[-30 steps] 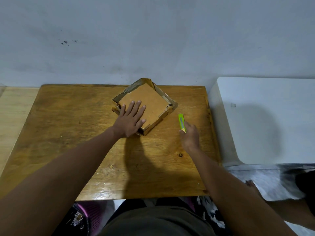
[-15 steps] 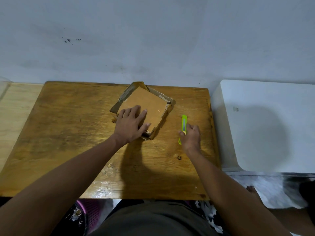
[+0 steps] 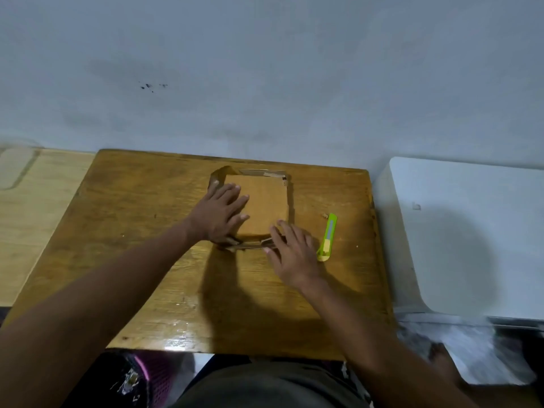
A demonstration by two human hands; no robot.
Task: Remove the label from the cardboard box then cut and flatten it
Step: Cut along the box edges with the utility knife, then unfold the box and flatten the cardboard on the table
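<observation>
The brown cardboard box lies pressed nearly flat on the wooden table, its edges square to the table and loose flaps showing around its rim. My left hand rests palm down on the box's left half, fingers spread. At the box's near right corner my right hand lies with fingers apart, touching the near edge flap. A green utility knife lies on the table just right of my right hand, untouched.
A white appliance stands against the table's right side. A lighter wooden surface with a clear lid adjoins on the left. The grey wall runs behind. A purple basket sits below the near edge.
My right hand let go of the green knife, which now lies on the table, and moved left onto the box's near corner. The box was turned from diagonal to square.
</observation>
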